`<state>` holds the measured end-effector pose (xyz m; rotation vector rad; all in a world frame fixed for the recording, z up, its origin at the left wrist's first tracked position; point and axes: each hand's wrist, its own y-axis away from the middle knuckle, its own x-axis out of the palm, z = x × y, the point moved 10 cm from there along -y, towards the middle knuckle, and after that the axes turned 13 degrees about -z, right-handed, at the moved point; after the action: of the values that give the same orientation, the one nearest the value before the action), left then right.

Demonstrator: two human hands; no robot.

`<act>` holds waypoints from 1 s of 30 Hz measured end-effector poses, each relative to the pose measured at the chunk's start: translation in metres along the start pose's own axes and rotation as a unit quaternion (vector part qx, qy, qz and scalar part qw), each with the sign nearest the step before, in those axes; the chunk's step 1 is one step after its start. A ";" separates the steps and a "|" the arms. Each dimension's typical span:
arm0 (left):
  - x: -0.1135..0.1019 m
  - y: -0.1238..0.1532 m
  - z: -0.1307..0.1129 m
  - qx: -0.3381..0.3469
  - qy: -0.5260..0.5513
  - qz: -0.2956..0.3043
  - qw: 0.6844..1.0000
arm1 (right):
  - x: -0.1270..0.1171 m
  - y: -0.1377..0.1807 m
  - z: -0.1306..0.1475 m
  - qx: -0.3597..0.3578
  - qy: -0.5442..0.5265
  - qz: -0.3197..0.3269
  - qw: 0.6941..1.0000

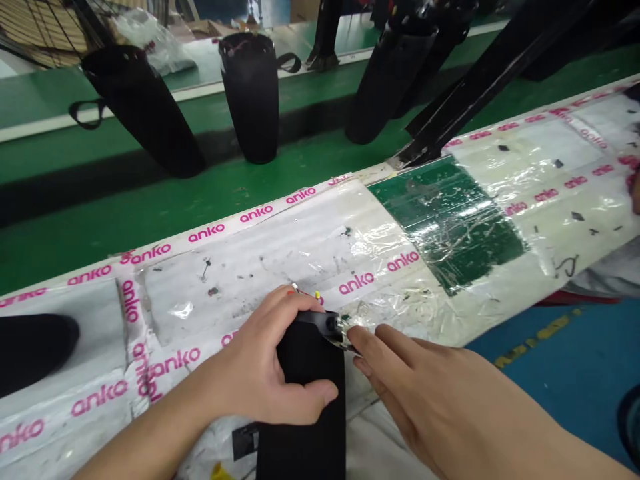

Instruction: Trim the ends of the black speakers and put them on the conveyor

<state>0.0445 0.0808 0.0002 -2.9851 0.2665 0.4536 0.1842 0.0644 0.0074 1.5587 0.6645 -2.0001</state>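
Black sleeve [305,393] points straight away, left hand [260,373] clasping it, right hand [430,393] fingers together at end.

factory line | green conveyor [150,200] | black cylinders [250,93] | taped bench [260,257]

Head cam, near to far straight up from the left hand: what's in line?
Nearest first: left hand gripping the held black tube → white bench top patched with anko tape → green belt → upright black tube standing on that belt.
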 end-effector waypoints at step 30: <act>-0.001 0.000 0.010 0.000 -0.028 -0.003 1.000 | 0.013 -0.020 -0.006 -0.062 -0.065 0.010 0.996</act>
<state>0.0411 0.0824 -0.0086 -2.9673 0.2529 0.5353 0.1729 0.0820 -0.0054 1.3455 0.7030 -1.9865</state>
